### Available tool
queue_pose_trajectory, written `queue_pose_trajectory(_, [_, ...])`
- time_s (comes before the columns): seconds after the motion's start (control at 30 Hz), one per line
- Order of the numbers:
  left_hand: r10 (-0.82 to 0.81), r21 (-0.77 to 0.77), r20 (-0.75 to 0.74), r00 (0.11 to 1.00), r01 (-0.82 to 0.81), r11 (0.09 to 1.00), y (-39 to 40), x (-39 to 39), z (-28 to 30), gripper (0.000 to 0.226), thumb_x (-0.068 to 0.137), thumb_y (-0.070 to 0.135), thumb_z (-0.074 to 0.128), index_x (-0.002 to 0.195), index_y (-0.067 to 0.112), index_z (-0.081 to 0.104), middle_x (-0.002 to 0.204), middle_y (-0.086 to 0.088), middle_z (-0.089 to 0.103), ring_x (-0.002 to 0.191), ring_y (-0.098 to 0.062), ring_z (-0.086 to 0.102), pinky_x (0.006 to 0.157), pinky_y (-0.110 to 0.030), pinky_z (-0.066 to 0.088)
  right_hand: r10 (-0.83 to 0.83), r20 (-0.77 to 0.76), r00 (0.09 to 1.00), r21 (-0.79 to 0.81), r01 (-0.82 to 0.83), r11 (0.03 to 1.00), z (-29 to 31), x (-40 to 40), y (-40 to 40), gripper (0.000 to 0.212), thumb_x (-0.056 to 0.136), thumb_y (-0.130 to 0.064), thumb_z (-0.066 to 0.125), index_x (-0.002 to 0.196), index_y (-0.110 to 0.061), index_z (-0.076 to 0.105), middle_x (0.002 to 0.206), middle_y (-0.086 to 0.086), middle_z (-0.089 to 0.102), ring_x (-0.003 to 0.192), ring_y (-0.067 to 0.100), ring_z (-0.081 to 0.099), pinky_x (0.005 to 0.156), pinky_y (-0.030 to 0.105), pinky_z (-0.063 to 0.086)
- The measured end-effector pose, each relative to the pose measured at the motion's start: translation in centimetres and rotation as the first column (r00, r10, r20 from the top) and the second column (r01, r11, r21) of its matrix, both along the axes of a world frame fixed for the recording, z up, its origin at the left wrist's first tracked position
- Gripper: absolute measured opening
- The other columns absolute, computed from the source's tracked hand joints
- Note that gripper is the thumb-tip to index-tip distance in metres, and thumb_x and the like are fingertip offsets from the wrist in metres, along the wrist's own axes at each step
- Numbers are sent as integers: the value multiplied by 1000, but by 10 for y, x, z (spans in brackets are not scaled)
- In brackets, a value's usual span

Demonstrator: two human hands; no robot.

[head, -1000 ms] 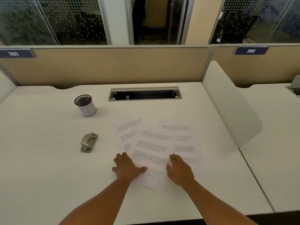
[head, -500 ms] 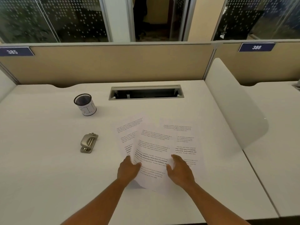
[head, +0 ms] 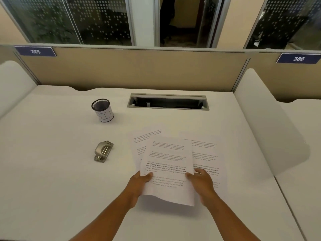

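Three printed sheets lie fanned on the white desk (head: pixel 52 171). The middle sheet (head: pixel 167 162) is on top, and its near end is raised off the desk. My left hand (head: pixel 139 185) pinches its left edge, thumb on the printed face. My right hand (head: pixel 202 184) holds its right edge, thumb on top and fingers beneath. The left sheet (head: pixel 139 145) and the right sheet (head: pixel 208 157) stay flat on the desk, partly covered by the middle one.
A metal hole punch (head: pixel 103 151) sits left of the papers. A mesh cup labelled BIN (head: pixel 102 110) stands farther back. A cable slot (head: pixel 168 101) opens in the desk behind the sheets. White dividers (head: pixel 267 122) flank the desk, a beige partition (head: pixel 135 70) backs it.
Both hands went from pressing flat on the sheets to gripping the middle sheet's side edges. Its near end has risen off the desk.
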State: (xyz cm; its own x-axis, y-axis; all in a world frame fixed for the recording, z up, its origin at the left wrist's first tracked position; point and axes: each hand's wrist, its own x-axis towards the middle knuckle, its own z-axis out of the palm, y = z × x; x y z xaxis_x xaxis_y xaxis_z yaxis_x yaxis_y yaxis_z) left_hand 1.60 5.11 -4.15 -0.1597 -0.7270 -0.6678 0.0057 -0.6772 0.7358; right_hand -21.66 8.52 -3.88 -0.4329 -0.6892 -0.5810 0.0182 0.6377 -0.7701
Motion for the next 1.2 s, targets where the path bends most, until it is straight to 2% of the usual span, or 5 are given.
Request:
queue_pose_trajectory(0.23, [184, -106, 436, 881, -153, 983, -13, 5, -12, 48, 90, 29, 68, 133, 17, 53, 132, -6, 62, 106, -23, 61, 88, -36, 49, 100, -179, 979, -56, -112, 992, -1, -14, -24, 25, 85, -14, 67, 108, -21, 59, 108, 0, 67, 93, 19, 65, 84, 40, 56])
queue_pose_trajectory(0.43, [235, -132, 550, 801, -195, 972, -31, -9, -8, 77, 80, 34, 77, 146, 13, 42, 146, -12, 45, 134, -32, 44, 109, -49, 41, 195, -331, 923, -20, -214, 977, -3, -10, -57, 29, 87, -15, 63, 117, -16, 60, 114, 3, 65, 93, 21, 62, 73, 29, 48])
queue_pose_trajectory(0.8, [231, -53, 476, 849, -234, 971, -49, -13, -4, 83, 79, 29, 81, 147, 8, 37, 143, -13, 43, 123, -34, 55, 100, -45, 51, 382, -468, 797, 2, -431, 902, -13, 20, -87, 42, 88, -15, 65, 128, -6, 55, 128, 11, 62, 118, 28, 58, 98, 38, 50])
queue_pose_trajectory(0.97, [283, -26, 331, 900, -291, 956, -52, -9, -8, 59, 83, 20, 77, 133, 8, 48, 124, -6, 65, 82, -15, 65, 54, -22, 49, 390, -508, 768, 10, -448, 894, -17, 28, -85, 33, 86, -14, 65, 118, -10, 58, 118, 7, 66, 108, 26, 62, 93, 38, 53])
queue_pose_trajectory(1.2, [221, -25, 114, 969, -220, 975, -51, -8, -17, 27, 93, 18, 67, 120, 20, 67, 106, 3, 75, 91, -19, 73, 65, -28, 58, 440, -496, 748, 31, -491, 870, -16, 25, -91, 47, 87, -17, 67, 131, -7, 51, 129, 9, 61, 119, 26, 57, 90, 28, 45])
